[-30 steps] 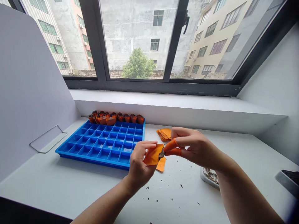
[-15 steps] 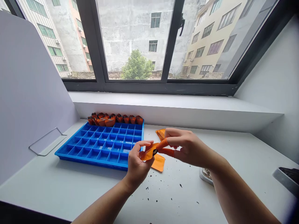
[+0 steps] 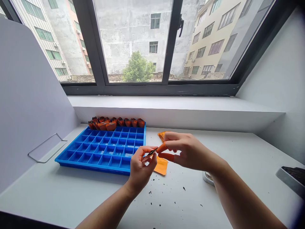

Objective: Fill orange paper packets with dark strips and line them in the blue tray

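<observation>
A small orange packet (image 3: 145,158) with a dark opening along its edge is pinched in my left hand (image 3: 141,165), tilted nearly edge-on to me. My right hand (image 3: 184,149) wears orange finger cots (image 3: 166,156) on thumb and index finger. Those two fingertips are drawn together at the packet's dark edge; whatever lies between them is too small to make out. Below the hands, a flat orange packet (image 3: 161,166) lies on the white table (image 3: 95,194). Behind my right hand a stack of orange packets (image 3: 161,136) is partly hidden.
Left of my hands stands a blue compartment tray (image 3: 95,167), its back row filled with orange packets (image 3: 111,126). Dark scraps (image 3: 184,188) are scattered in front. A clear container (image 3: 208,179) sits partly behind my right forearm. A grey bin (image 3: 288,181) of dark material is at right.
The packet has turned from showing its broad orange face to nearly edge-on. My right fingertips have shifted slightly left along its opening. The view has tilted a little.
</observation>
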Available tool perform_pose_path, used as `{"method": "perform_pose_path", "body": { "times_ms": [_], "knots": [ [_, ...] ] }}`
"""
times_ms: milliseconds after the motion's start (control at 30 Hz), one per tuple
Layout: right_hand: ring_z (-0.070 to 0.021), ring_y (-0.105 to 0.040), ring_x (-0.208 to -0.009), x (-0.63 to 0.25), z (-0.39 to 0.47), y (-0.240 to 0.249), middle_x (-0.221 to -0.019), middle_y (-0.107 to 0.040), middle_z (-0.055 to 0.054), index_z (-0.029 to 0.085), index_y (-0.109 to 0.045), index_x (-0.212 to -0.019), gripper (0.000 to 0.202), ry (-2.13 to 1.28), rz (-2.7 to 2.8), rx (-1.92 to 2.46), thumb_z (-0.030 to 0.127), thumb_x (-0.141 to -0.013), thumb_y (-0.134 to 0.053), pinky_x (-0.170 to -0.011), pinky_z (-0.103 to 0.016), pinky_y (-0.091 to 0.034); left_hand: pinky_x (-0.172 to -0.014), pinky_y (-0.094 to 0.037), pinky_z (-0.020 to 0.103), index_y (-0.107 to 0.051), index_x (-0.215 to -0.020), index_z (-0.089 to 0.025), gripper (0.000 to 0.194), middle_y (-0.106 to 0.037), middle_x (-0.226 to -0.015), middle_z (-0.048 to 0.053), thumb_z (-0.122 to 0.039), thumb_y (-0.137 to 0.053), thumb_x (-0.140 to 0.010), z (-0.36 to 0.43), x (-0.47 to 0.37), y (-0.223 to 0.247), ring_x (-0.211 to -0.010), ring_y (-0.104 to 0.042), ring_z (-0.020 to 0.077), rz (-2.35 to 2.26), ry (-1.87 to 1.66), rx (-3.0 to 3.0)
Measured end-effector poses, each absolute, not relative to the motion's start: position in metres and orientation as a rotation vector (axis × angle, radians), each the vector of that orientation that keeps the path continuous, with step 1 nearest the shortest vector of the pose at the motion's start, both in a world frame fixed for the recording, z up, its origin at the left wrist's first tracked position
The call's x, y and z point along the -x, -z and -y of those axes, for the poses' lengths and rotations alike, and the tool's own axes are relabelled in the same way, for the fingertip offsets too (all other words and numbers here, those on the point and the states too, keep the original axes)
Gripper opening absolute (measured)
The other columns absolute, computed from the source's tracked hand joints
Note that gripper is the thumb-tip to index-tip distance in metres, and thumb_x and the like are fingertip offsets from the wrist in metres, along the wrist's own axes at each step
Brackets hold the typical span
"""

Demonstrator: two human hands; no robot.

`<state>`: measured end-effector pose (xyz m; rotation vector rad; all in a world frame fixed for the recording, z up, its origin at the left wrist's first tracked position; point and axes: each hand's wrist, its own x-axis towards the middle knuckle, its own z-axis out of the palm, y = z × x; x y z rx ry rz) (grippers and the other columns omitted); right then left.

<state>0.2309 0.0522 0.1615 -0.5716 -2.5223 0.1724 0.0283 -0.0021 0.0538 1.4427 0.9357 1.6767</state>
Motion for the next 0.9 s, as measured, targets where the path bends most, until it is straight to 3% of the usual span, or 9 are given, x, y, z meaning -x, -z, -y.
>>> {"method": "perform_pose_path", "body": {
  "times_ms": [133, 400, 600, 767, 900],
  "knots": [
    [-0.0102, -0.053, -0.067, -0.229, -0.052, -0.162, -0.088, -0.062, 0.000, 0.025, -0.078, -0.100, 0.013, -0.162, 2.462, 0.568, 0.036, -0.104, -0.071, -0.062, -0.024, -0.041, -0.080, -0.064, 0.030, -0.072, -0.108, -0.019, 0.013, -0.079, -0.103, 0.009, -0.030, -0.074, -0.100, 0.003, -0.029, -0.054, -0.093, -0.079, 0.0217, -0.951, -1.626, -1.471],
    [-0.0094, -0.053, -0.068, -0.227, -0.050, -0.159, -0.094, -0.062, -0.001, 0.027, -0.078, -0.105, 0.013, -0.224, 2.488, 0.605, 0.039, -0.103, -0.073, -0.060, -0.023, -0.041, -0.072, -0.061, 0.027, -0.067, -0.104, -0.021, 0.013, -0.076, -0.085, 0.002, -0.027, -0.076, -0.097, 0.003, -0.030, -0.049, -0.077, -0.076, 0.0171, -0.951, -1.601, -1.544],
    [-0.0092, -0.047, -0.065, -0.220, -0.046, -0.159, -0.094, -0.062, -0.001, 0.027, -0.078, -0.109, 0.015, -0.184, 2.507, 0.584, 0.039, -0.104, -0.071, -0.059, -0.024, -0.039, -0.084, -0.065, 0.036, -0.066, -0.103, -0.020, 0.016, -0.080, -0.098, 0.008, -0.023, -0.078, -0.093, 0.001, -0.028, -0.050, -0.090, -0.079, 0.0228, -0.938, -1.607, -1.483],
    [-0.0091, -0.045, -0.064, -0.218, -0.045, -0.158, -0.093, -0.062, 0.000, 0.025, -0.076, -0.104, 0.012, -0.112, 2.483, 0.565, 0.034, -0.105, -0.068, -0.059, -0.025, -0.036, -0.076, -0.063, 0.032, -0.066, -0.099, -0.021, 0.014, -0.078, -0.089, 0.005, -0.023, -0.077, -0.092, 0.002, -0.029, -0.051, -0.083, -0.078, 0.0214, -0.999, -1.602, -1.487],
    [-0.0091, -0.048, -0.065, -0.214, -0.047, -0.153, -0.092, -0.064, 0.000, 0.025, -0.075, -0.109, 0.010, -0.149, 2.481, 0.582, 0.032, -0.104, -0.070, -0.059, -0.024, -0.037, -0.077, -0.063, 0.031, -0.065, -0.102, -0.021, 0.014, -0.081, -0.099, 0.006, -0.018, -0.074, -0.091, 0.002, -0.028, -0.051, -0.091, -0.079, 0.0219, -0.956, -1.606, -1.497]
  ]
}}
